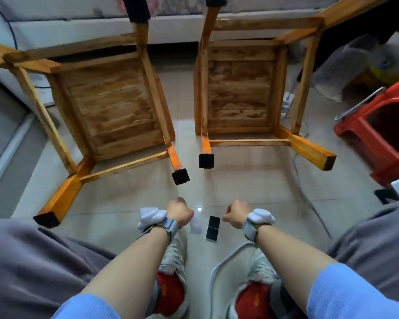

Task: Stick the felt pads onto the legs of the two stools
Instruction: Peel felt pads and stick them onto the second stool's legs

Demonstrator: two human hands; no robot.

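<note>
Lying on their sides on the tiled floor [240,180] in front of you are two wooden stools, undersides facing you. Your left stool [106,107] is showing rough, stained seat boards and orange-varnished legs; the right stool [237,93] is lying just beside it, apart from it. Black felt pads are already sitting on several leg ends: one on the left stool's near inner leg [180,177], one on the right stool's near inner leg [206,160], and dark pads on the two far legs at the top. The right stool's near outer leg end [329,162] is looking dark, though you cannot tell if it is padded.

Your forearms are reaching forward and down between your knees, each wrist wearing a white device on a grey band. Your left hand [179,212] is curling shut, pinching a white backing sheet [196,223]. Your right hand [236,214] is curling into a loose fist, and you cannot tell whether it is gripping anything.

Between your hands, two loose black felt pads [213,227] are lying on the floor, touching each other.

A red plastic stool [378,134] is standing at your right, and a pale sofa [55,24] is running behind the stools.
</note>
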